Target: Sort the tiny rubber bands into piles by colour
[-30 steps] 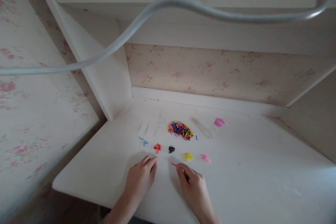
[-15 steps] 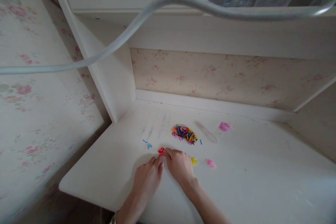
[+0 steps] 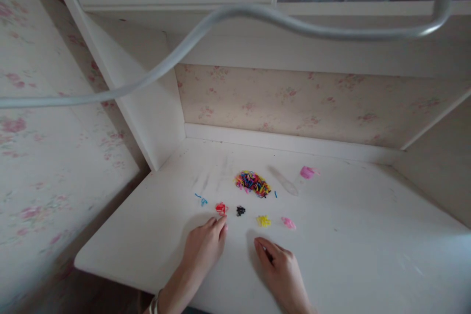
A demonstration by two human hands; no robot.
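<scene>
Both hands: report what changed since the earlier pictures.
The right hand, which held a red band, went to the red pile and has drawn back rightward; no band shows in it now. The left hand sits closer to that pile than at first. The black pile, yellow pile, pink pile and mixed heap stayed put.

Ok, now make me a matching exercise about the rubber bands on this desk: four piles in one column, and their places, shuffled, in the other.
1. red pile
2. black pile
3. pink pile
4. mixed-colour pile

A. right end of the front row
B. behind the front row
C. nearest the left hand
D. between the red pile and the yellow pile

Pairs: 1-C, 2-D, 3-A, 4-B.
</scene>
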